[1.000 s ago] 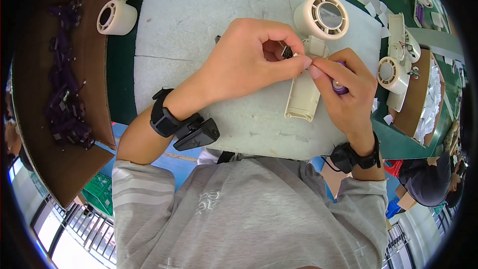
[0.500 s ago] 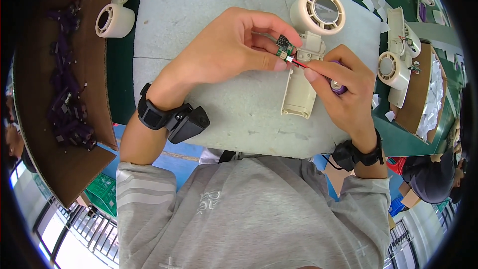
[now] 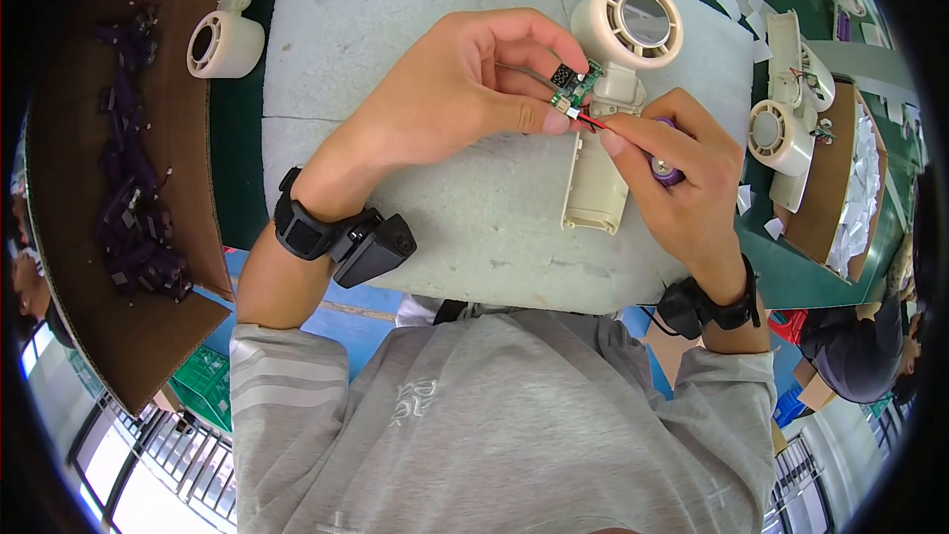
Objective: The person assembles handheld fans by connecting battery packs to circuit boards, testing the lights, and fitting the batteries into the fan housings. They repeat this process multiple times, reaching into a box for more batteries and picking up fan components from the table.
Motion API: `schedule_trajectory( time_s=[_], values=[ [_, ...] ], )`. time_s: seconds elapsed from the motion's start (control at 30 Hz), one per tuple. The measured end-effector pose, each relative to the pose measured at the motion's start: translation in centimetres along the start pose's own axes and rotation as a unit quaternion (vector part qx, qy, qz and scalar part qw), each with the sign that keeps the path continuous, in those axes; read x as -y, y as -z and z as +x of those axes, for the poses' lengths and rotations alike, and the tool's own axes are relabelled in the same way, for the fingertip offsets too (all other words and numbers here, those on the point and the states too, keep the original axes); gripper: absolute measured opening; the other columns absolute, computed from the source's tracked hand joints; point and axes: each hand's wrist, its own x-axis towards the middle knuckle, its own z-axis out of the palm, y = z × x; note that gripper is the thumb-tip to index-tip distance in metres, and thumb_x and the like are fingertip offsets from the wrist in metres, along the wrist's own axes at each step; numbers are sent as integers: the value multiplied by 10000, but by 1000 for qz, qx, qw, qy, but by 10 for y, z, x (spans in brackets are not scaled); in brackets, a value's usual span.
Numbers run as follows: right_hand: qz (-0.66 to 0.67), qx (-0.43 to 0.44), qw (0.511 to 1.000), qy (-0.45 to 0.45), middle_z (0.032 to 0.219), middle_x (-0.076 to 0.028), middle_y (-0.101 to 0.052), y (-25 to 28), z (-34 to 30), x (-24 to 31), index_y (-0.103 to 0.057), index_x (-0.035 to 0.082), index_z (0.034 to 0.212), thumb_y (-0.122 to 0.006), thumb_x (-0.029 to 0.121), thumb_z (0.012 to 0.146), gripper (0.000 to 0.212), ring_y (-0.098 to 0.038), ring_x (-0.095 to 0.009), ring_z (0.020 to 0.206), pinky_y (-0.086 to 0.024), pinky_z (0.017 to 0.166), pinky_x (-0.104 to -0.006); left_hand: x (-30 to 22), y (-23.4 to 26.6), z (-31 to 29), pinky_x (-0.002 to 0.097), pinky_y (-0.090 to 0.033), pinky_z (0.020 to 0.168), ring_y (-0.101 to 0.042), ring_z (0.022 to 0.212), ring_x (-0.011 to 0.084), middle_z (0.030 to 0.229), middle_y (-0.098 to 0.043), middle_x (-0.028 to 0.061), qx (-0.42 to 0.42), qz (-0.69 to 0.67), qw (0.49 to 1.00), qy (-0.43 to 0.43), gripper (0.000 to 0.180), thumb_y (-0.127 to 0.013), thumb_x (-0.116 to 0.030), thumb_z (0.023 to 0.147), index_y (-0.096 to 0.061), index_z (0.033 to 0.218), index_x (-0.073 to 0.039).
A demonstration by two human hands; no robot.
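Between its thumb and fingers, my left hand [image 3: 465, 89] grips a small green circuit board [image 3: 573, 87] with a dark block and a white connector. The thumb and forefinger of my right hand [image 3: 682, 178] pinch red and black wires [image 3: 591, 122] that run to this connector. A purple battery cell [image 3: 664, 170] sits within my right hand, partly covered by its fingers. Below and behind the board lies a cream handheld fan; its round head [image 3: 645, 22] is at the far side and its open handle shell [image 3: 595, 188] points toward me.
All this is over a white foam pad [image 3: 445, 218]. Purple cells with wires fill a cardboard box [image 3: 178, 168] at left. Another fan [image 3: 227, 43] lies beyond it. More fans [image 3: 781, 138] lie at right, beside a box of white pieces [image 3: 860, 198]. A person [image 3: 860, 351] is at far right.
The circuit board has tilted slightly in my left hand, showing more of its green face. The fan handle has shifted a little. Both hands keep nearly the same place.
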Motion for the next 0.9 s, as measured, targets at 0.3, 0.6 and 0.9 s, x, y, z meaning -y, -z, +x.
schedule_trajectory(
  time_s=[0.3,0.6,0.9],
  values=[
    [-11,-19,1000,-7,695,-33,-547,-2,-2,-1,-718,81,849,-753,68,747,109,-528,-143,528,-396,454,-264,-3,-8,-3,247,-542,802,-652,886,119,978,-671,61,-45,81,996,6,340,-727,90,761,-600,1061,-9],
    [-12,0,1000,7,714,-52,-563,0,-2,0,-710,31,837,-734,26,758,83,-537,-135,566,-390,485,-253,-4,-11,-3,266,-543,821,-655,885,139,1008,-665,75,-64,86,994,-4,341,-723,92,755,-647,1079,19],
    [-12,-93,996,10,763,-49,-603,-5,0,-1,-685,87,995,-754,72,740,264,-597,-198,603,-473,515,-283,3,-22,-4,276,-542,771,-644,852,131,987,-684,63,-55,257,952,-155,357,-624,76,780,-672,1118,-26]
  ],
)
